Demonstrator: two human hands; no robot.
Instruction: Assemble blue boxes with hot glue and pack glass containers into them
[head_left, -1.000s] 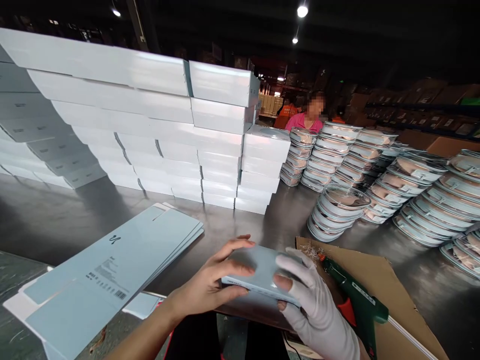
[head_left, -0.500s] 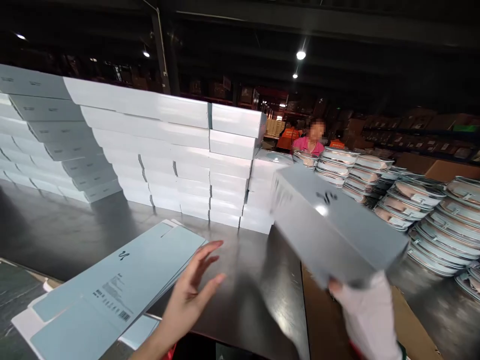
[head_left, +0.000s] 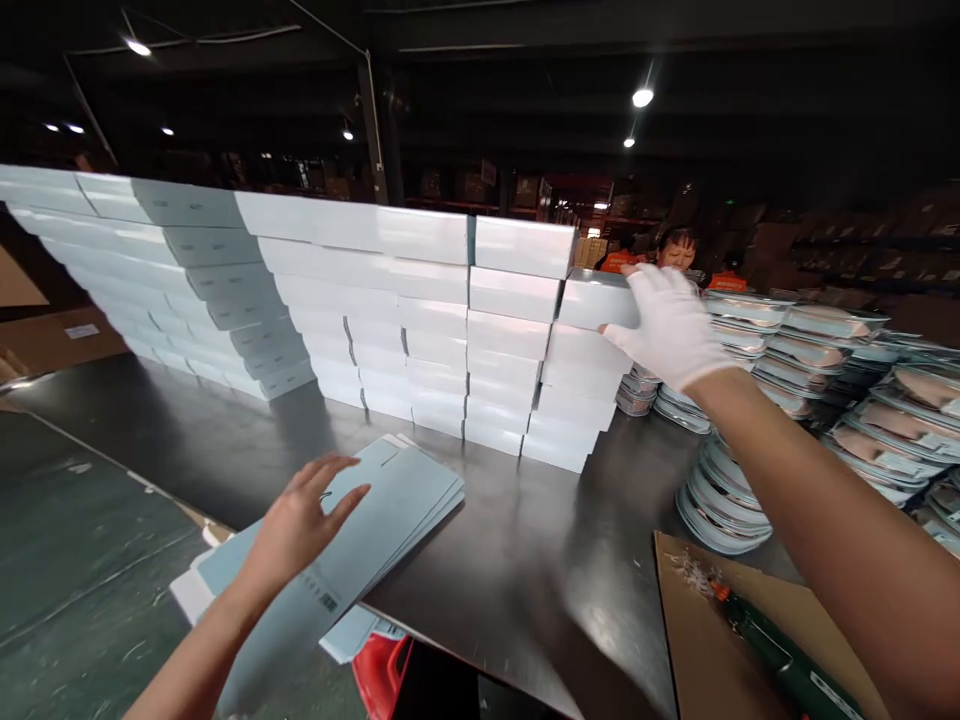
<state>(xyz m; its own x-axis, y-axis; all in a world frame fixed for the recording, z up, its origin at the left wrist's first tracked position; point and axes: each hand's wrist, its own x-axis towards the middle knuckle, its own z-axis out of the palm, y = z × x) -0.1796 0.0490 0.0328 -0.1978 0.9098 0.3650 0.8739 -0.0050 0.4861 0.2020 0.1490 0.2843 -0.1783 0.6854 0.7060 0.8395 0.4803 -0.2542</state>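
My right hand (head_left: 667,325), in a white glove, is at the right end of a pale box (head_left: 592,297) on the shortest column of the stack. Its fingers lie over the box's top edge and its thumb against the front. My left hand (head_left: 300,520) is bare, fingers apart and holding nothing, over a pile of flat light-blue carton blanks (head_left: 405,490) at the table's near edge. Part of the printing on the top blank is hidden by this hand. A long wall of closed white boxes (head_left: 427,235) stands across the table.
Stacks of round, clear-lidded containers (head_left: 892,440) stand on the right. A dark green power tool (head_left: 787,655) with an orange tip lies on a cardboard sheet (head_left: 697,640). Below the metal table (head_left: 517,560) is a red stool (head_left: 379,670). A co-worker (head_left: 677,250) is behind the stacks.
My right hand has carried the box forward from the near right onto the stack's right end. My left hand has moved left over the blanks, and the view has turned left.
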